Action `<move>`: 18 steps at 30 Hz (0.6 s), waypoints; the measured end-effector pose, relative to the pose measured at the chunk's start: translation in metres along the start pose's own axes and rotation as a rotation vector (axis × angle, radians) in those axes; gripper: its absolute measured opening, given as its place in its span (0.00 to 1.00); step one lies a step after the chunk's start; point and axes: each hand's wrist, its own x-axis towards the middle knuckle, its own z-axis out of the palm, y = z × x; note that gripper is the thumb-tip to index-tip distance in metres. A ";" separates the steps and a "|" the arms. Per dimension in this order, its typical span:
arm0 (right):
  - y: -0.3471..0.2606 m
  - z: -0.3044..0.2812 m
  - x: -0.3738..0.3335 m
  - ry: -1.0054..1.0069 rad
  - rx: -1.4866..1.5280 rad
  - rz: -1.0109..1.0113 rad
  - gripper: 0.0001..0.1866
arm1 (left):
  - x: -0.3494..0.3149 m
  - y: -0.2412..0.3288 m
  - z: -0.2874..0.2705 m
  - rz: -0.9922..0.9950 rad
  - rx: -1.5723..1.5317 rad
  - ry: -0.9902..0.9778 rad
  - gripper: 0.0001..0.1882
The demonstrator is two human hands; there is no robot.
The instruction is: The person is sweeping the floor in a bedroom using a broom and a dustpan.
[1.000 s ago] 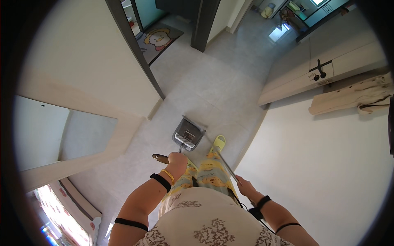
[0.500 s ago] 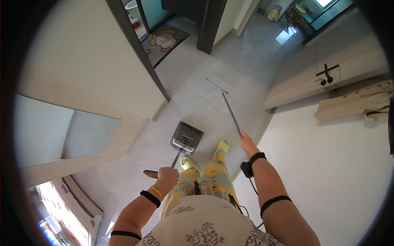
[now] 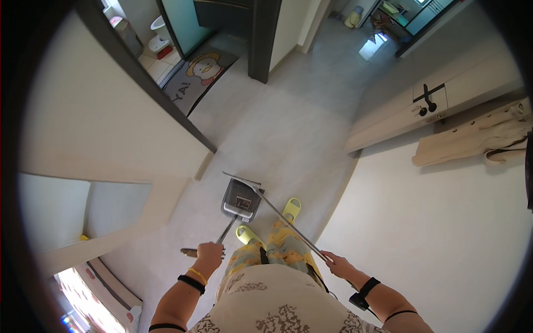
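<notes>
My left hand [image 3: 210, 257] is closed around the handle of a dark grey dustpan [image 3: 230, 195], which sits on the floor just ahead of my feet. A row of pale comb teeth runs along the pan's near side. In my right hand [image 3: 340, 265] is the metal pole of a squeegee broom [image 3: 288, 225]. Its thin, wide blade lies across the far edge of the dustpan; whether they touch, I cannot tell. The fingers of my right hand wrap the pole near its upper end.
Yellow-green slippers [image 3: 291, 208] are on my feet. A pale wall [image 3: 388, 233] with a hanging beige coat [image 3: 461, 141] stands right, beside a door with a black handle [image 3: 426, 102]. On the left are a wall corner [image 3: 205, 166] and a doorway with a cartoon mat [image 3: 194, 80].
My right hand has come back toward my body and lowered, drawing the squeegee broom's blade from the floor ahead to the dustpan's far edge. My left hand still grips the dustpan.
</notes>
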 end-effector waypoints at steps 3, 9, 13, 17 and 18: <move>-0.001 -0.037 0.016 0.021 0.160 0.091 0.22 | -0.010 -0.003 0.008 -0.056 -0.054 0.071 0.08; 0.021 -0.108 0.064 0.205 0.419 0.046 0.27 | -0.025 0.027 -0.034 -0.127 -0.185 0.114 0.09; 0.055 -0.156 0.076 0.264 0.448 0.019 0.31 | -0.012 0.055 -0.071 -0.174 -0.215 0.201 0.09; 0.078 -0.205 0.075 0.232 0.615 0.020 0.31 | 0.021 0.073 -0.119 -0.237 -0.225 0.234 0.08; 0.088 -0.214 0.081 0.252 0.580 0.131 0.30 | 0.031 0.076 -0.132 -0.237 -0.221 0.240 0.08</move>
